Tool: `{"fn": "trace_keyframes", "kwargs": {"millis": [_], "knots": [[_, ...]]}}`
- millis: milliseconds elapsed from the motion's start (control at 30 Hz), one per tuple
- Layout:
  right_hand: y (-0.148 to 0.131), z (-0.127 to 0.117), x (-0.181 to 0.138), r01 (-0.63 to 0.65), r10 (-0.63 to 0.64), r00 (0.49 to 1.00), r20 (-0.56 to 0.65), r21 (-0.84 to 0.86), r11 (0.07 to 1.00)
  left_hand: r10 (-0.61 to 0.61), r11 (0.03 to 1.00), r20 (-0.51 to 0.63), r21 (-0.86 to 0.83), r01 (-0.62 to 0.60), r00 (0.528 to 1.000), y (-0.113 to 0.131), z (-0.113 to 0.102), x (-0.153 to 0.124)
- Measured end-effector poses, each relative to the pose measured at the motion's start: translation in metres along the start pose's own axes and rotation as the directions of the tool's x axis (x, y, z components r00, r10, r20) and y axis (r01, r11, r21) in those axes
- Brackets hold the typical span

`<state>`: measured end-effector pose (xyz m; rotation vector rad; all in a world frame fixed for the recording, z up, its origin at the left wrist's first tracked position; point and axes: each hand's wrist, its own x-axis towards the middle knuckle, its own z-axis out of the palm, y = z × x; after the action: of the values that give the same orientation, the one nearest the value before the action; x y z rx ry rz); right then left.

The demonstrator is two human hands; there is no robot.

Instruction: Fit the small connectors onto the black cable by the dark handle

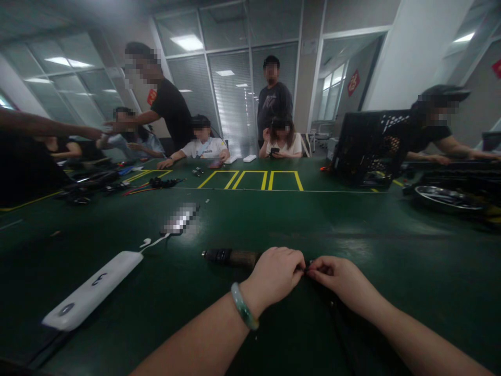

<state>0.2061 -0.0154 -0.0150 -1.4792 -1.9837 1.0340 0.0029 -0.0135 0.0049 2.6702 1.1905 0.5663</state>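
Pinched between the left hand (274, 277), wearing a pale green bangle (243, 306), and the right hand (338, 277), a small dark item (307, 269) is held; a white oblong case (92, 290) and a black-and-brown cylindrical tool (230, 257) are laid left of it on a dark green workbench (391, 235).

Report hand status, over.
Left hand and right hand pinching small black item. Black-and-brown cylinder beside left hand. White oblong device well left.

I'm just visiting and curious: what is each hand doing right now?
Left hand: closed, fingertips pinching a small dark item.
Right hand: closed, pinching the same item.
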Motion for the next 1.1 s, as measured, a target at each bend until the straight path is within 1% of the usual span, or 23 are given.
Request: {"fn": "trace_keyframes", "kwargs": {"millis": [200, 400, 567, 700, 767, 900, 1100], "knots": [[0.0005, -0.0001, 0.0006, -0.01, 0.01, 1.0, 0.006, 0.009, 1.0, -0.03, 1.0, -0.045, 0.001, 0.03, 0.999, 0.0011, -0.0018, -0.0006], [-0.0009, -0.0003, -0.0003, -0.014, 0.014, 1.0, -0.002, -0.007, 1.0, -0.014, 1.0, 0.002, -0.02, 0.014, 1.0, 0.0006, -0.001, 0.0004], [-0.0012, -0.0005, 0.0016, 0.013, -0.014, 1.0, -0.026, -0.014, 1.0, -0.005, 1.0, 0.017, 0.003, 0.004, 1.0, 0.0013, -0.0004, 0.0012], [-0.0037, -0.0014, 0.0026, 0.016, -0.016, 1.0, -0.024, 0.003, 1.0, -0.061, 0.998, -0.014, 0.015, 0.061, 0.998, 0.0006, -0.0002, 0.0017], [-0.0056, -0.002, 0.0021, 0.012, -0.011, 1.0, -0.025, 0.01, 1.0, -0.077, 0.997, -0.011, 0.022, 0.078, 0.997, 0.0001, -0.0003, 0.0018], [-0.0082, -0.0027, 0.0007, 0.004, -0.004, 1.0, -0.028, 0.007, 1.0, -0.054, 0.998, 0.01, 0.033, 0.054, 0.998, -0.001, -0.0004, 0.0023], [-0.0061, -0.0005, 0.0001, 0.031, -0.031, 0.999, -0.024, 0.026, 0.999, -0.031, 1.0, -0.003, 0.0, 0.031, 1.0, -0.0033, 0.0019, 0.003]]}}
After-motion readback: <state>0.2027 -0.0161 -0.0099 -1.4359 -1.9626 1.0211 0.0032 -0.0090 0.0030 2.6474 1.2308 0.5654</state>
